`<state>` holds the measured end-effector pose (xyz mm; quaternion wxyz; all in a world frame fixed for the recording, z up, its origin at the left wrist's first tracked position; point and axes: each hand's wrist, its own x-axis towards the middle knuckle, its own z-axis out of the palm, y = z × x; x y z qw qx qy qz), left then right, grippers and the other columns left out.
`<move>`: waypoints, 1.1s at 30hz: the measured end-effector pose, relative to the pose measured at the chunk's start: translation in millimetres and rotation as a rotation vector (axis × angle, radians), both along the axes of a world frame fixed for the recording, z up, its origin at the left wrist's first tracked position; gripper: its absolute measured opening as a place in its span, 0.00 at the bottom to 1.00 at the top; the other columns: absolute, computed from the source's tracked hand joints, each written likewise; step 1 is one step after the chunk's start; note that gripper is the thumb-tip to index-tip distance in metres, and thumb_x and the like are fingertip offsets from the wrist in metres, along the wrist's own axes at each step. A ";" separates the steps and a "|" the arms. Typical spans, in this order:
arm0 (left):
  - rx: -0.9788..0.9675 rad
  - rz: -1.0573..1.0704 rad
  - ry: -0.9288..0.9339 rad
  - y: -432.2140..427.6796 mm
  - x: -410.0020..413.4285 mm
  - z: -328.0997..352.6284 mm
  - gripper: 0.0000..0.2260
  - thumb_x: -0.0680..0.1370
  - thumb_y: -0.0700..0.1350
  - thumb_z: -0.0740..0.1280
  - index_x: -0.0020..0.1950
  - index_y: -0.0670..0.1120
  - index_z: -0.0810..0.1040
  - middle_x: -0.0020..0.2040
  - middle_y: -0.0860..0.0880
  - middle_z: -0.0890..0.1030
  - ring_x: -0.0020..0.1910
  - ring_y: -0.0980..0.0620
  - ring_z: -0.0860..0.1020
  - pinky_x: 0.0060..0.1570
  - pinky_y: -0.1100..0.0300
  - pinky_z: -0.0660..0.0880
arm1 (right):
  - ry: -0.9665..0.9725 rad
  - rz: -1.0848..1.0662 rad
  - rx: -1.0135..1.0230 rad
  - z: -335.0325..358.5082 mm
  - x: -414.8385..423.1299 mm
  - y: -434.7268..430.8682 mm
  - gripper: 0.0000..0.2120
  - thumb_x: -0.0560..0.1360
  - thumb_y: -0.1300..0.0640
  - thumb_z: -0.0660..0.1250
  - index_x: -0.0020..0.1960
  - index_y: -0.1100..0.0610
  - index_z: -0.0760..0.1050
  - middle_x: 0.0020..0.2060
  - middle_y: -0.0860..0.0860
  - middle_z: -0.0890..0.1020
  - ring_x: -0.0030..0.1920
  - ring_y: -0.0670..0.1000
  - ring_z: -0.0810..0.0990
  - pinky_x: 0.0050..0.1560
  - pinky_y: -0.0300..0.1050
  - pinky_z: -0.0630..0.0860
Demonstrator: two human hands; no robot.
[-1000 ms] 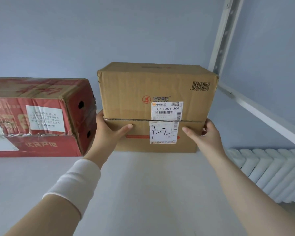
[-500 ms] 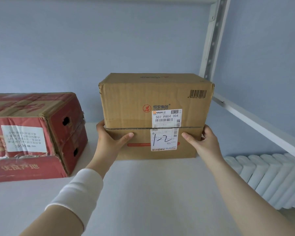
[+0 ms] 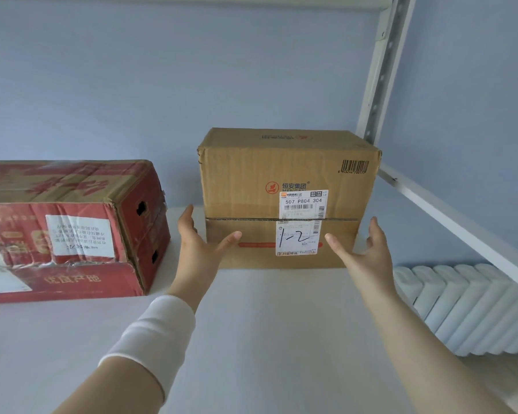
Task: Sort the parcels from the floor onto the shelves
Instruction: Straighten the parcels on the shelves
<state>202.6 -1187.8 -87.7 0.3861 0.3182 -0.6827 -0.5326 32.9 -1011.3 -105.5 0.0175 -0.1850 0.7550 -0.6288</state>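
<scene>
Brown parcel (image 3: 281, 180), label marked 1-2: stands on the white shelf (image 3: 266, 324), far right, by the post (image 3: 382, 82). Red parcel (image 3: 72, 228): left, apart. My left hand (image 3: 196, 249) and right hand (image 3: 367, 258): fingers released, spread, flanking the brown parcel's near lower corners.

brown box (image 3: 281, 180) label "507 P804 304", "1-2"

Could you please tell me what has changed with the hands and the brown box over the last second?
Both hands have let go of the brown box. The left hand and right hand, which gripped its lower sides, are now open, just clear of it and drawn slightly back. The box sits on the shelf beside the red box, as before.
</scene>
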 end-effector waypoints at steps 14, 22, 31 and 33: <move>-0.260 0.053 -0.050 3.1 138.2 52.9 0.35 0.70 0.42 0.74 0.73 0.52 0.60 0.69 0.56 0.68 0.69 0.55 0.68 0.63 0.66 0.68 | 0.307 0.019 -0.003 58.6 169.1 -44.7 0.43 0.63 0.50 0.78 0.72 0.56 0.63 0.71 0.52 0.65 0.72 0.47 0.60 0.64 0.31 0.57; -0.383 0.104 -0.032 -77.1 246.1 69.1 0.29 0.70 0.45 0.74 0.68 0.50 0.68 0.64 0.56 0.73 0.63 0.62 0.70 0.61 0.74 0.65 | 0.246 0.053 0.057 61.3 262.9 -121.4 0.42 0.63 0.47 0.77 0.72 0.56 0.63 0.70 0.49 0.66 0.71 0.46 0.62 0.65 0.32 0.57; -0.178 0.237 -0.159 -159.0 303.7 46.0 0.47 0.69 0.44 0.75 0.77 0.49 0.47 0.77 0.51 0.51 0.70 0.63 0.55 0.65 0.70 0.52 | 0.068 0.185 0.182 35.4 273.7 -173.6 0.49 0.64 0.44 0.76 0.76 0.53 0.53 0.75 0.49 0.60 0.74 0.48 0.58 0.71 0.46 0.58; -0.100 0.189 -0.120 -176.8 300.3 34.9 0.50 0.68 0.44 0.76 0.77 0.50 0.42 0.76 0.54 0.54 0.65 0.65 0.58 0.65 0.67 0.55 | 0.023 0.218 0.166 28.1 266.0 -185.8 0.52 0.61 0.40 0.75 0.76 0.51 0.52 0.75 0.49 0.61 0.74 0.49 0.59 0.72 0.49 0.59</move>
